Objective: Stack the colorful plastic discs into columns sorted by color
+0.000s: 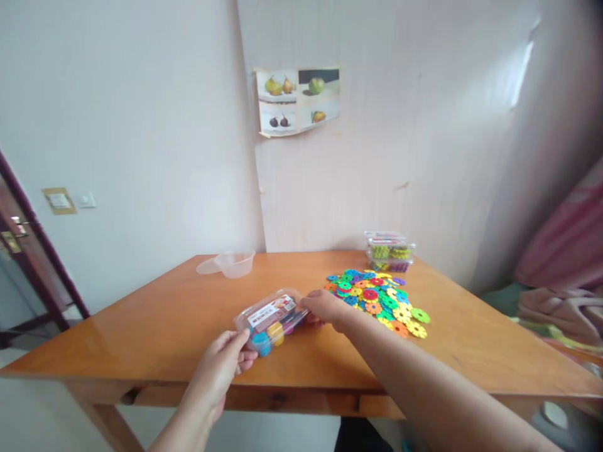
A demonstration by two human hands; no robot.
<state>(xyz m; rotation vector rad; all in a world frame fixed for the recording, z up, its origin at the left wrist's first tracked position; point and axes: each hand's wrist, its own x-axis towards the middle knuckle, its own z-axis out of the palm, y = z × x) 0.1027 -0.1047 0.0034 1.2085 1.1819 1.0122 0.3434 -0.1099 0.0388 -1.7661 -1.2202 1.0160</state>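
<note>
Standing in a pale-walled corner [258, 207], the glossy wooden tabletop [141, 326] carries the clear box [272, 317] near its front edge; left hand [220, 369] and right hand [326, 307] each have a grip closed on one end.

Setting: a room in a home, not a workplace. Evidence: a plain varnished wooden table [155, 326] pushed into a corner of pale painted walls. A curling fruit poster [298, 100] is stuck on the far wall above it. A household light switch [86, 200] and a dark brown door [35, 263] sit at far left. Pink fabric [560, 251] is heaped at right; bedding or clothing, cannot tell which. Children's playthings on the table: bright plastic toy discs [377, 298] in a loose pile, and a clear box [272, 320] of coloured pieces near the front edge.
</note>
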